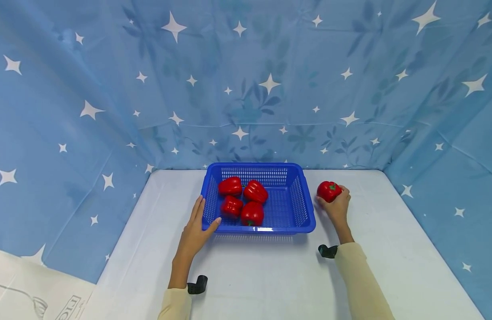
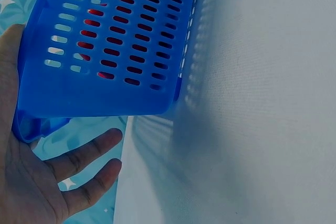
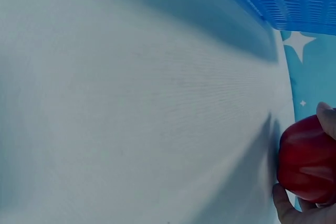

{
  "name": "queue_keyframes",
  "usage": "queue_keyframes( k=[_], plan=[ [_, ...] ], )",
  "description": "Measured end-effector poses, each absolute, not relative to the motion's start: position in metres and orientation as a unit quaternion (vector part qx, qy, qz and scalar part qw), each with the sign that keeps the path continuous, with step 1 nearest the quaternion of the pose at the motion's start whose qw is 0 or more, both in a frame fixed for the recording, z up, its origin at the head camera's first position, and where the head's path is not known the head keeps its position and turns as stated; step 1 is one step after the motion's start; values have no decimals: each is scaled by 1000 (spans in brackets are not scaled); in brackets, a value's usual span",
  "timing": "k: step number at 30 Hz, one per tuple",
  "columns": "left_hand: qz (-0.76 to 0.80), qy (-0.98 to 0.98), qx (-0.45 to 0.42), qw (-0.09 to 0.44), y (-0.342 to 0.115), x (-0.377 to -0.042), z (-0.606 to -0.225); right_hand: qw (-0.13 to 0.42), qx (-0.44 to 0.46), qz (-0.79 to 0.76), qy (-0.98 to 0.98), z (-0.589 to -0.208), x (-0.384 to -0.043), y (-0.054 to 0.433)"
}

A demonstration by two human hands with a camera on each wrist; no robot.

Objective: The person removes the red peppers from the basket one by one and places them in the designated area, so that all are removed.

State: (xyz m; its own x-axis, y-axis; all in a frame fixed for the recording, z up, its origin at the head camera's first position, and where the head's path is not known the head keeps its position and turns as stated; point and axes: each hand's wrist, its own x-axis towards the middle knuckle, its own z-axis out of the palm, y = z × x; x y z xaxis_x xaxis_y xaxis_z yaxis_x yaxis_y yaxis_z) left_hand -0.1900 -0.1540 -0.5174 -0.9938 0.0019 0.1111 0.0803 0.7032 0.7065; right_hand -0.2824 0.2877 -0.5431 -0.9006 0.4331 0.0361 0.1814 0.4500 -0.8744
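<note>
A blue plastic basket [image 1: 255, 230] stands on the white table, with several red bell peppers [image 1: 255, 191] grouped in its left half. My left hand [image 1: 194, 235] rests against the basket's front left corner, thumb over the front rim and fingers extended along the left side. In the left wrist view, two fingers of that hand [image 2: 39, 182] stick out loosely below the perforated basket wall [image 2: 105, 95]. To the right of the basket, my right hand [image 1: 337, 205] holds another red bell pepper [image 1: 327, 191], its green stem showing. The right wrist view shows this pepper [image 3: 305, 161] close to the table surface.
The white table [image 1: 266, 275] stretches around the basket. Blue star-patterned curtains [image 1: 246, 89] hang behind it and at both sides. A pale printed cloth or sheet [image 1: 34, 284] lies at the lower left. Each wrist carries a small black camera [image 1: 327, 251].
</note>
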Motion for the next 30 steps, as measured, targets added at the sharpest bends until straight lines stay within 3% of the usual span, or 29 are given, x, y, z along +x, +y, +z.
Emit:
queue_keyframes(
  k=[30],
  plan=[
    [-385,-921,-30,54,-156,-192,-520,142,-192,477,-846,-556,-281,284]
  ],
)
